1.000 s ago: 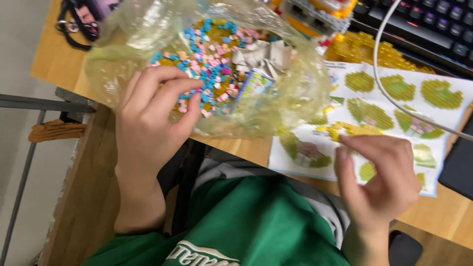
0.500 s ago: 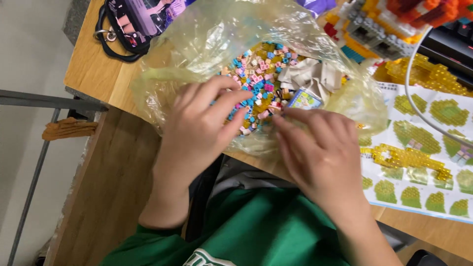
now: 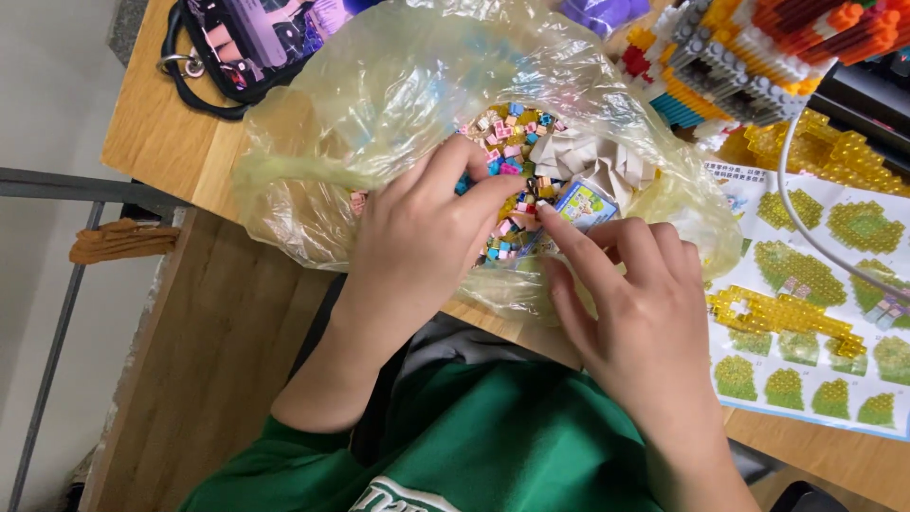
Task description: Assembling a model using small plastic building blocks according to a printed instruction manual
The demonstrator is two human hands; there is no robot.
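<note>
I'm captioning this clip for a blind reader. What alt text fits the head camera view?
Two bare hands, left hand and right hand, pick through small colourful building bricks inside a clear plastic bag on a wooden desk. To the right lie an instruction sheet with a yellow brick piece on it, and a multicoloured brick model behind.

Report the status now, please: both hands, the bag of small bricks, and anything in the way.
Left hand and right hand both in the plastic bag, fingertips on small coloured bricks. Crumpled paper lies among the bricks. Grip unclear.
</note>
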